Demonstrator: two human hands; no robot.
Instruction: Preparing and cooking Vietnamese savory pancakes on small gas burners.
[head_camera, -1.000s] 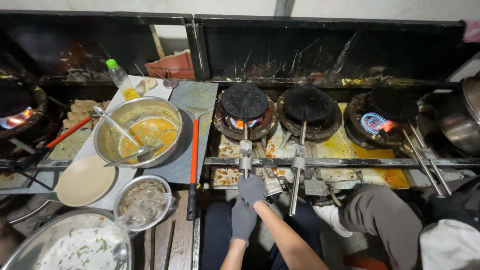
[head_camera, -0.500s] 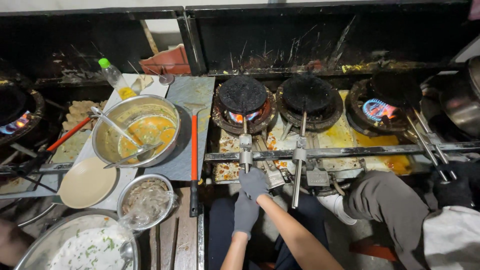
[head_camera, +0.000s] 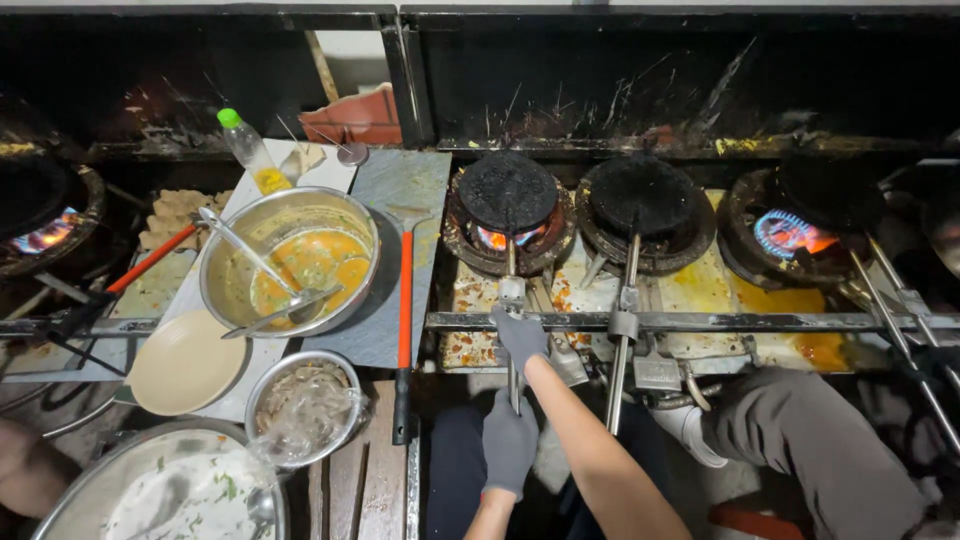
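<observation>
Both gloved hands clamp the pan handle (head_camera: 513, 330): right hand (head_camera: 520, 338) nearer the burner flame (head_camera: 497, 238), left hand (head_camera: 510, 440) behind. Risk: pan (head_camera: 508, 192) tips (grip slipping), spilling beside that flame.

big tray (head_camera: 100, 480) cropped, right pan (head_camera: 945, 235) cropped

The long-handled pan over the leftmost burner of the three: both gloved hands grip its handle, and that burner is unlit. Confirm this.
Wrong on the flame. In the head view, fire burns under that pan. The left hand and right hand, both gloved, do grip its handle.
</observation>
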